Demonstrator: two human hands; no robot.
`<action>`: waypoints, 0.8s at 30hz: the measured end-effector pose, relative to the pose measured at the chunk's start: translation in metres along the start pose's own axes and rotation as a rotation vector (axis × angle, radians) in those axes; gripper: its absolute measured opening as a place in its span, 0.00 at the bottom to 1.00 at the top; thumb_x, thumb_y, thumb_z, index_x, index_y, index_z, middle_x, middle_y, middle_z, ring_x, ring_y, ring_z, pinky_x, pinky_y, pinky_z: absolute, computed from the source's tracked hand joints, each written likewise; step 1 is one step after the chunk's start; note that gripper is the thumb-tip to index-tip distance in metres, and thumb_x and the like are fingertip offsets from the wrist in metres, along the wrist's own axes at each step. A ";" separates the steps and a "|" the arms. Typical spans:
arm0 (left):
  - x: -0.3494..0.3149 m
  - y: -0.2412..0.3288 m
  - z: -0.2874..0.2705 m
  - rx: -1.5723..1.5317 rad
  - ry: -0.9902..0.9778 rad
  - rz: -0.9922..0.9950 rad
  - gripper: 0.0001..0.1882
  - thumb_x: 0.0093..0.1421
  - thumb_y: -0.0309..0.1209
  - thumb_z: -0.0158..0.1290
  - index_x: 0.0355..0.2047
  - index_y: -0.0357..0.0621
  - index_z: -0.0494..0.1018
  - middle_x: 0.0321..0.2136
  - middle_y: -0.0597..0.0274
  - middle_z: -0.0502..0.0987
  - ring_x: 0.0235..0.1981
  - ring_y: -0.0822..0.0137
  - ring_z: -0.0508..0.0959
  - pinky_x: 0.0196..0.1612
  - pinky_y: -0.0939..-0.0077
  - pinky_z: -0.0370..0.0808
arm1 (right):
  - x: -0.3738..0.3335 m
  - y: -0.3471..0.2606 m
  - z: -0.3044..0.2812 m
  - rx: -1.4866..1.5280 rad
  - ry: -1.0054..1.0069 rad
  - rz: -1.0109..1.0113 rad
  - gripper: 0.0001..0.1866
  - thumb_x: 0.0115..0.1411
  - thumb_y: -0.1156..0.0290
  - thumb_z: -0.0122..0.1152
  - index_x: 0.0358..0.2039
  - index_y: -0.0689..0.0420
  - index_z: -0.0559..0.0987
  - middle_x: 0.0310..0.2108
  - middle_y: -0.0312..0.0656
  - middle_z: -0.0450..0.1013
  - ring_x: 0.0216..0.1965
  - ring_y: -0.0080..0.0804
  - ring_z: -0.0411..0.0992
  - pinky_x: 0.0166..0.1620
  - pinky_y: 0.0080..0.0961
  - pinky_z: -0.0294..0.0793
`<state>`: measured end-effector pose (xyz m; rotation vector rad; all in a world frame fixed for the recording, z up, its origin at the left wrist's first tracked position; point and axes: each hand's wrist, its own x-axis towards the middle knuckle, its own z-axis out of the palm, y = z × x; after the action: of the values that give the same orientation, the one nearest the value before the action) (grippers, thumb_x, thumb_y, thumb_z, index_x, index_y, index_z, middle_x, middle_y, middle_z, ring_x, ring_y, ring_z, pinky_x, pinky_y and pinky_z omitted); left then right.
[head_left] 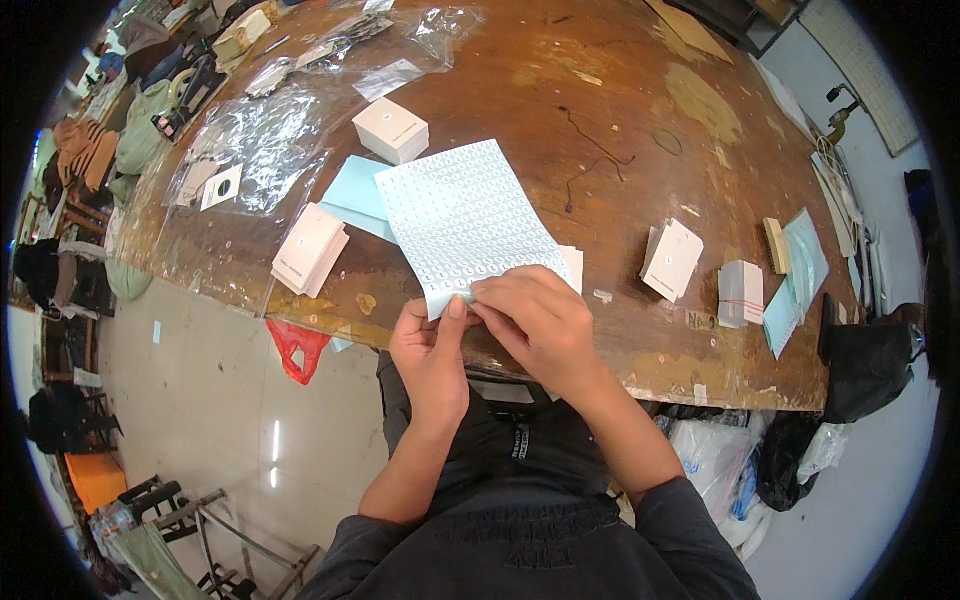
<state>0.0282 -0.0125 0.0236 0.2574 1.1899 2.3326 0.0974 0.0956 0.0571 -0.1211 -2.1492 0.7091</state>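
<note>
A pale sheet of small round stickers (465, 205) slants over the table's near edge, its lower end in my hands. My left hand (433, 345) pinches the bottom corner, thumb on top. My right hand (540, 325) bends over the same lower edge, fingertips pressed together at the last row of stickers; whether a single sticker is between them cannot be made out. Partly under the sheet lie light blue sheets (355, 198) and a pale card (573, 266). To the left sits a fanned stack of pale pink cards (308, 250), with another card stack (391, 130) beyond the sheet.
The worn wooden table (540, 100) carries clear plastic bags (260, 140) at left. At right are a card stack (671, 262), a banded card bundle (741, 294) and a light blue packet (797, 275). A red plastic bag (298, 350) hangs off the near edge.
</note>
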 end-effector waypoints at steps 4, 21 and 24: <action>0.001 0.001 -0.002 0.112 -0.019 0.022 0.07 0.64 0.26 0.56 0.38 0.35 0.72 0.35 0.58 0.79 0.36 0.74 0.78 0.43 0.79 0.75 | 0.000 -0.003 -0.003 0.039 -0.011 0.084 0.10 0.47 0.84 0.68 0.32 0.61 0.80 0.30 0.43 0.78 0.32 0.36 0.76 0.35 0.28 0.77; 0.024 0.015 -0.029 -0.063 0.074 0.109 0.06 0.65 0.24 0.51 0.41 0.37 0.69 0.42 0.59 0.76 0.41 0.71 0.76 0.47 0.71 0.76 | -0.017 0.035 -0.067 -0.417 -0.181 -0.022 0.12 0.43 0.80 0.64 0.31 0.59 0.75 0.31 0.40 0.74 0.35 0.39 0.72 0.37 0.33 0.73; 0.026 0.018 -0.031 -0.163 0.109 0.089 0.08 0.65 0.25 0.50 0.44 0.37 0.68 0.44 0.57 0.75 0.45 0.67 0.76 0.52 0.68 0.75 | -0.019 0.037 -0.064 -0.441 -0.261 -0.061 0.11 0.45 0.77 0.61 0.32 0.59 0.75 0.31 0.40 0.74 0.36 0.38 0.71 0.38 0.32 0.72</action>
<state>-0.0122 -0.0297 0.0178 0.1304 1.0494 2.5337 0.1521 0.1490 0.0542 -0.2037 -2.5212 0.2132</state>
